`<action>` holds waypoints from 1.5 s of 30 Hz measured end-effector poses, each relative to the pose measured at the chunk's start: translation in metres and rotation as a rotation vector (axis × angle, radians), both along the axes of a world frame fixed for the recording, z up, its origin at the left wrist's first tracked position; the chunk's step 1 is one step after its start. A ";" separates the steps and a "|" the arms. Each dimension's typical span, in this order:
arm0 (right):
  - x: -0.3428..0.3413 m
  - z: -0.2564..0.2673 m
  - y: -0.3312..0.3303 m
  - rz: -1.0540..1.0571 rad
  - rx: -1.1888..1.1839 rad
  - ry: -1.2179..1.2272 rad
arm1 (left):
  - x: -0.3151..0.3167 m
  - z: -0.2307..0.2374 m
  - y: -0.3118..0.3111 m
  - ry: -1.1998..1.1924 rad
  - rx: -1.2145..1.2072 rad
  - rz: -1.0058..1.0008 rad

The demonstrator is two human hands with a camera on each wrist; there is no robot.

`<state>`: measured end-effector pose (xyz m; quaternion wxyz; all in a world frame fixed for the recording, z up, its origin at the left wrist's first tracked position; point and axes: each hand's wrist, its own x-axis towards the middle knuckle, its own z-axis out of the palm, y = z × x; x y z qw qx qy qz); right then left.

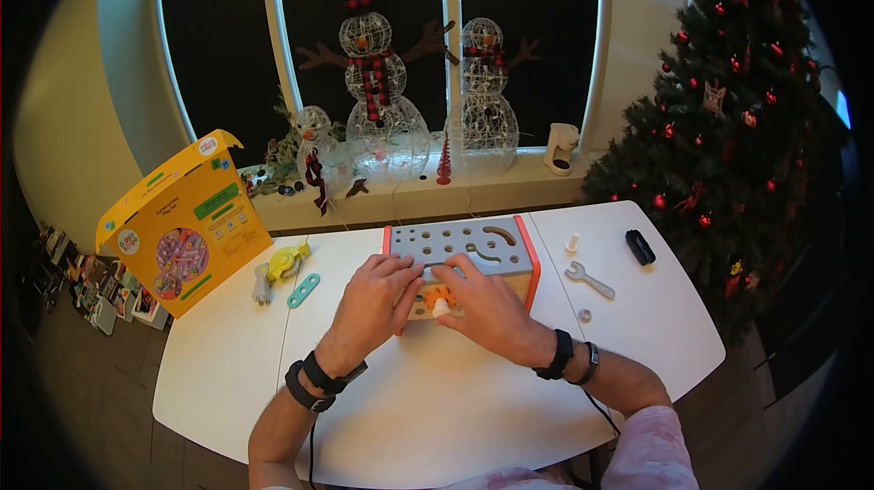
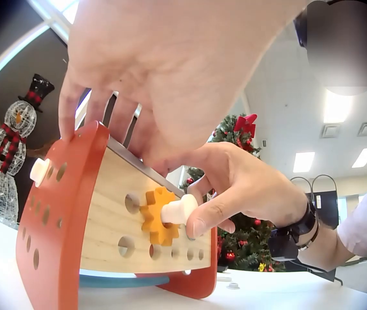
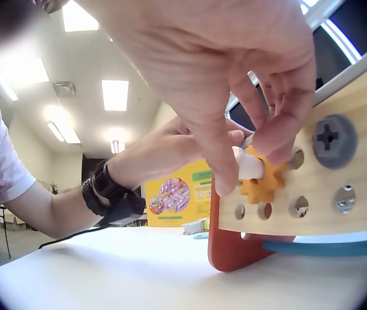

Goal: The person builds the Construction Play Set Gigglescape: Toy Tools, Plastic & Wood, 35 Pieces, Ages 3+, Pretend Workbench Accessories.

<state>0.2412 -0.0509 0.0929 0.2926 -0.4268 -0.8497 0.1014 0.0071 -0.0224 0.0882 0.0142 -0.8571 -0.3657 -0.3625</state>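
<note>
A wooden toy workbench (image 1: 464, 249) with a grey top and red ends stands on the table. An orange gear (image 2: 159, 217) sits on its front panel, with a white plastic bolt (image 2: 179, 210) through the middle. My right hand (image 1: 487, 308) is at this bolt, thumb against its head and bent fingers around its far side. My left hand (image 1: 369, 299) rests at the top edge near the left end, its fingers reaching over the grey top. A grey cross-slotted screw head (image 3: 334, 141) sits in the front panel beside the gear.
A yellow toy box (image 1: 182, 226) stands at the left. Near it lie a yellow-and-grey toy tool (image 1: 280, 267) and a teal strip with holes (image 1: 303, 291). On the right are a grey wrench (image 1: 590, 280), a grey nut (image 1: 584, 315), a white bolt (image 1: 572, 242) and a black object (image 1: 640, 247).
</note>
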 end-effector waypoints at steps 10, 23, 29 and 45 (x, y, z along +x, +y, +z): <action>-0.002 0.000 0.010 -0.032 -0.064 -0.067 | 0.000 0.002 -0.001 0.003 0.006 -0.010; 0.014 -0.008 -0.010 0.062 0.123 -0.138 | 0.000 0.000 -0.002 -0.018 0.003 -0.014; 0.025 -0.005 -0.017 -0.008 0.155 -0.251 | 0.000 0.001 -0.002 -0.039 -0.070 0.007; 0.027 -0.002 -0.013 0.067 0.159 -0.174 | -0.001 -0.003 -0.002 -0.058 -0.049 -0.008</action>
